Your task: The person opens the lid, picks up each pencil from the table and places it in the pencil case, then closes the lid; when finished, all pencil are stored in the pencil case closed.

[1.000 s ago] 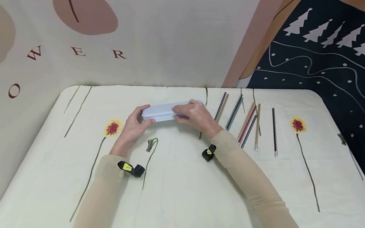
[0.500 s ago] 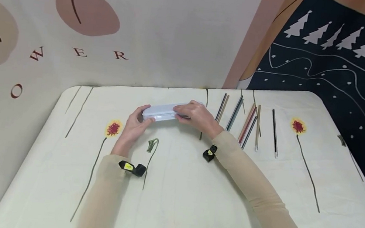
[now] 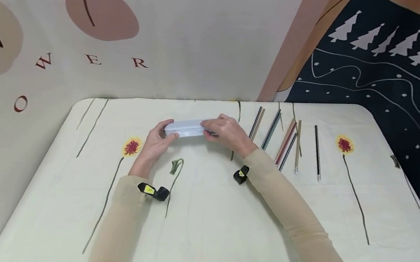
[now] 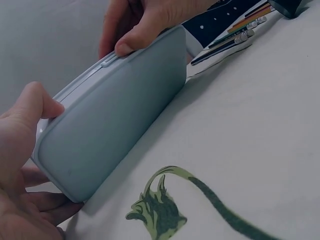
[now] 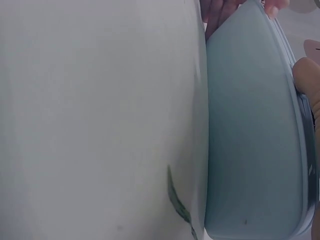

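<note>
A pale blue pencil case (image 3: 185,127) is between my two hands near the back of the table. It stands on a long side, its broad face (image 4: 115,115) toward me in the left wrist view. My left hand (image 3: 154,144) grips the left end, thumb on the upper edge and fingers beneath. With thumb and fingers, my right hand (image 3: 229,134) pinches the upper edge near a small clasp (image 4: 107,63). In the right wrist view, a narrow dark gap shows along the edge of the case (image 5: 250,130) beside my right thumb (image 5: 306,75). What lies inside is hidden.
Several pencils lie loosely to the right of the case, among them a reddish pencil (image 3: 284,143) and a separate black pencil (image 3: 317,153). The white tablecloth (image 3: 201,215) has printed flowers. A wall hanging stands behind the table's back edge.
The case's upper part has come down slightly, and the gap along its edge looks narrower. Both hands keep their hold in nearly the same place. The pencils lie as before.
</note>
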